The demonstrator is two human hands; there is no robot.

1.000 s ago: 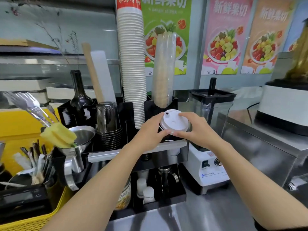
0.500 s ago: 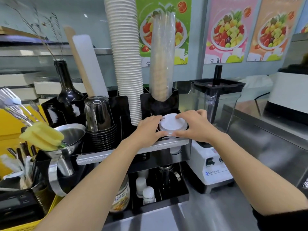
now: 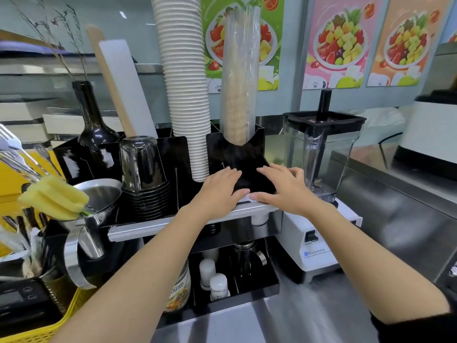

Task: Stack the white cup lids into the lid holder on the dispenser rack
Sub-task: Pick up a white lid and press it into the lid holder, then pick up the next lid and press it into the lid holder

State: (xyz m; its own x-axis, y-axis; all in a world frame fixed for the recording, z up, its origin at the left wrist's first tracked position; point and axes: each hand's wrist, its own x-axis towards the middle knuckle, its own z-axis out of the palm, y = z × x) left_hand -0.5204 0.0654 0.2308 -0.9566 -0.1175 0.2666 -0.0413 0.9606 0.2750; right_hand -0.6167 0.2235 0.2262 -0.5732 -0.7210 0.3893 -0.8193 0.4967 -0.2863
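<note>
At centre frame, both the left hand [image 3: 220, 188] and right hand [image 3: 284, 186] now lie flat and empty on the lid holder [image 3: 247, 169]. Half a second ago they held white lids there; the lids have dropped inside, hidden, beside the blender [image 3: 321, 154] at three o'clock.

Blender [image 3: 321, 154] right of dispenser rack [image 3: 237, 149]; funnel [image 3: 96, 201] left
</note>
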